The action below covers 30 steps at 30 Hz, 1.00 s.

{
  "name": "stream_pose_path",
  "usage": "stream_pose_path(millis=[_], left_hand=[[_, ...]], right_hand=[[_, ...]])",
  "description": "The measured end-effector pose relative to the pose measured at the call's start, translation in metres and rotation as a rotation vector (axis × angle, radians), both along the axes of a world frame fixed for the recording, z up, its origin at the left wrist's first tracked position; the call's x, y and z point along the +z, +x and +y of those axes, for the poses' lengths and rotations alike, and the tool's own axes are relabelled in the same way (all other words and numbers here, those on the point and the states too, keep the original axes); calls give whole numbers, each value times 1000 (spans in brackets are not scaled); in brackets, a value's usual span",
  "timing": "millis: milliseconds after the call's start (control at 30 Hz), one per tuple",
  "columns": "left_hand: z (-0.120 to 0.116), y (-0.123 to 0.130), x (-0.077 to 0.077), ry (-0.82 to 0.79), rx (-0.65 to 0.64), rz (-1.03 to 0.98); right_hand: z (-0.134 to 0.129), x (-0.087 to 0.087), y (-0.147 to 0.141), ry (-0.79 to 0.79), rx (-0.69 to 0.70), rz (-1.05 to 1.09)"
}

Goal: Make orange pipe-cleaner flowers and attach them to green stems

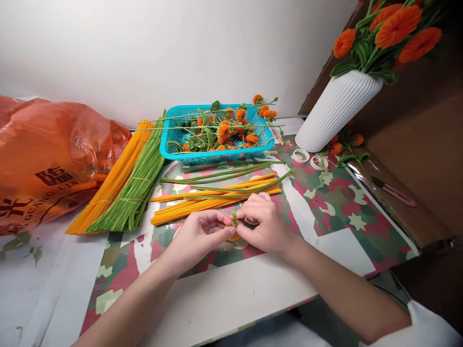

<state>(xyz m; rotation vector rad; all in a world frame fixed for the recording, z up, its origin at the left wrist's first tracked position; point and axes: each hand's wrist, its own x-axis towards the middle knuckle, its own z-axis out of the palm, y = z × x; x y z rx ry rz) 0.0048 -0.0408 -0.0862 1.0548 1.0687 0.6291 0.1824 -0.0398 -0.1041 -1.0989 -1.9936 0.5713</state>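
Note:
Near the front of the patterned mat, my left hand (pixel 206 233) is closed, its thumb and fingers pinching a small piece of fuzzy green pipe cleaner (pixel 234 219). From the other side my right hand (pixel 265 219) meets it, fingers also pinched on the green pipe cleaner. A dark green curl shows under the right fingers. A bit of orange-yellow pipe cleaner (pixel 234 237) peeks out just below the fingertips; whether it joins the green piece is hidden. Behind the hands lie loose yellow pipe cleaners (pixel 181 208) and several green pipe cleaners (pixel 224 174).
A blue basket (pixel 168 155) of orange pipe-cleaner flowers stands at the back. Left are a yellow bundle (pixel 112 178), a green bundle (pixel 133 188) and an orange bag (pixel 54 159). Rightward stand a white vase (pixel 336 111), tape rolls (pixel 301 155) and a pink cutter (pixel 398 193).

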Motion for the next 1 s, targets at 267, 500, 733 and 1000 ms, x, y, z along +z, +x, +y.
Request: stream_pose_path(millis=[267,500,733,1000], left_hand=[[-1,3,2,24,12,31],[-4,3,-2,240,-39,204],[-7,11,-7,557,-24,462],[-7,9,-7,464,5,363]], right_hand=[[1,0,-1,12,-22,-22],[-2,1,-3,16,-64,-43],[0,0,-4,-2,-100,-60],[2,4,-2,-48,-49,-35]])
